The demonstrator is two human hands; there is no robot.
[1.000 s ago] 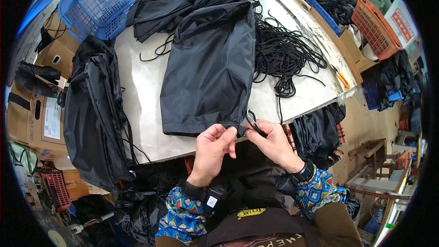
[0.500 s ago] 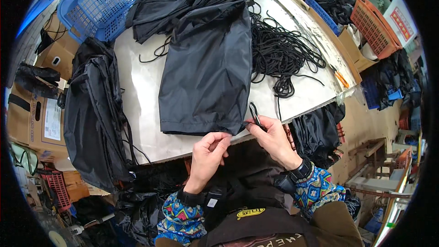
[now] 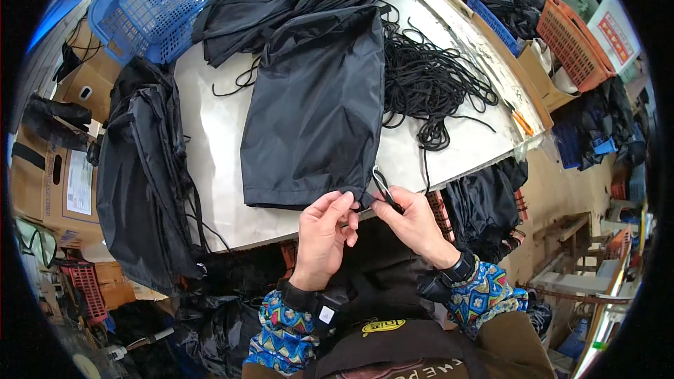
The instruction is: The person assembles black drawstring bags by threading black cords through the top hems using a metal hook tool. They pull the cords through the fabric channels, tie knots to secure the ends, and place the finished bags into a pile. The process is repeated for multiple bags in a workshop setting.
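A black fabric bag (image 3: 316, 112) lies flat on the white table (image 3: 210, 147), its hem toward me. My left hand (image 3: 323, 235) pinches the bag's near right corner at the table's edge. My right hand (image 3: 414, 221) is beside it, fingers closed on a thin metal threading tool (image 3: 382, 186) with a black cord at that same corner. Both hands nearly touch each other.
A tangle of black cords (image 3: 428, 77) lies right of the bag. More black bags (image 3: 281, 0) are heaped at the far end, another stack (image 3: 144, 175) hangs off the left edge. A blue basket (image 3: 147, 7) sits far left, an orange crate (image 3: 572, 42) at right.
Both hands have shifted slightly along the hem corner; the right hand has raised the metal tool and cord a little. The bag stays flat on the table.
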